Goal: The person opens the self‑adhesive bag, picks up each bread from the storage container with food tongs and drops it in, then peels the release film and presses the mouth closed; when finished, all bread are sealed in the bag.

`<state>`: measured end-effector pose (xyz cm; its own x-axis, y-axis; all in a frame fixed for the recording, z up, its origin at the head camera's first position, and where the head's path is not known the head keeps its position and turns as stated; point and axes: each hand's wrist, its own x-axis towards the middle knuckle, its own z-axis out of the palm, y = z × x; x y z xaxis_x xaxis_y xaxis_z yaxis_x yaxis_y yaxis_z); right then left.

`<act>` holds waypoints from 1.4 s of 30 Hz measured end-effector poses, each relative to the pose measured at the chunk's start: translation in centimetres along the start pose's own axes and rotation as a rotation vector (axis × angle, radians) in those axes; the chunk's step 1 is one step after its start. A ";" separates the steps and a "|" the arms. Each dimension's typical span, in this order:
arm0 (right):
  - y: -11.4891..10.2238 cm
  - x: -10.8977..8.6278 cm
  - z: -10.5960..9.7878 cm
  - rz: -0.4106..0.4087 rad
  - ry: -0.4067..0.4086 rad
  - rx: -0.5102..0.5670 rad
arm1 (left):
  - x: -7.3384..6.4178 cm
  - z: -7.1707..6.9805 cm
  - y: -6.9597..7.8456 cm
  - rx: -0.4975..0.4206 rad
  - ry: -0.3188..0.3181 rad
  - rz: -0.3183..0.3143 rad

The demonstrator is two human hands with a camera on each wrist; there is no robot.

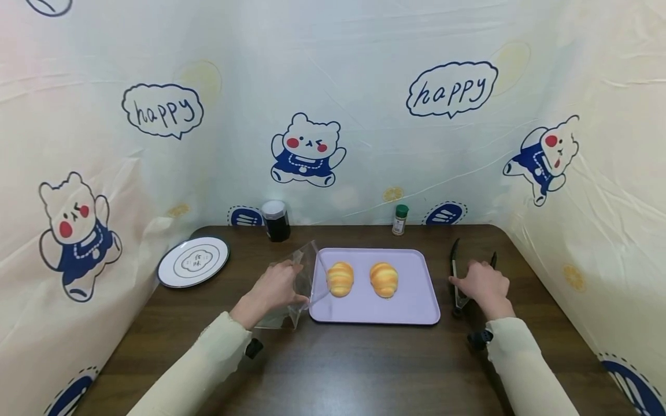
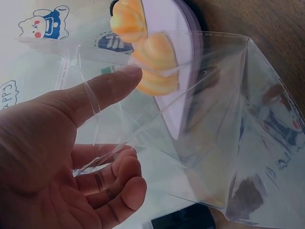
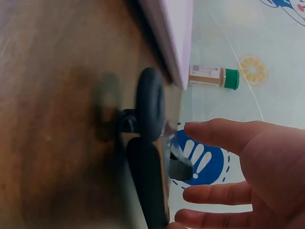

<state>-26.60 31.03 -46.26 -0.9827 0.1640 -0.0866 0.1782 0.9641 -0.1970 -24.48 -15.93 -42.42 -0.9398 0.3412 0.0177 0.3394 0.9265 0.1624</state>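
Left hand (image 1: 277, 287) unclenched, clear bag (image 1: 306, 270) against thumb; right hand (image 1: 485, 285) released, tongs (image 3: 145, 169) just beside.

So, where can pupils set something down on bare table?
The largest bare patch is the tabletop in front of the tray, between the sleeves; a narrow strip lies behind, between jar and bottle. Crowded: left of the tray, with left hand and clear bag; right, with right hand and tongs.
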 end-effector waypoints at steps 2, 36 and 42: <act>0.2 0.0 0.2 0.003 0.004 -0.003 | 0.0 0.0 0.0 0.004 0.004 0.008; 3.4 -0.1 -1.0 0.061 -0.185 0.111 | 0.1 0.1 -0.2 0.015 -0.034 -0.010; 3.8 0.3 -0.6 0.091 -0.145 0.127 | 0.1 -0.1 -0.2 0.019 -0.036 -0.007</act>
<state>-26.23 34.82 -46.49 -0.9463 0.2083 -0.2475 0.2797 0.9110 -0.3031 -24.61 -16.10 -42.33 -0.9404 0.3396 -0.0187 0.3336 0.9318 0.1432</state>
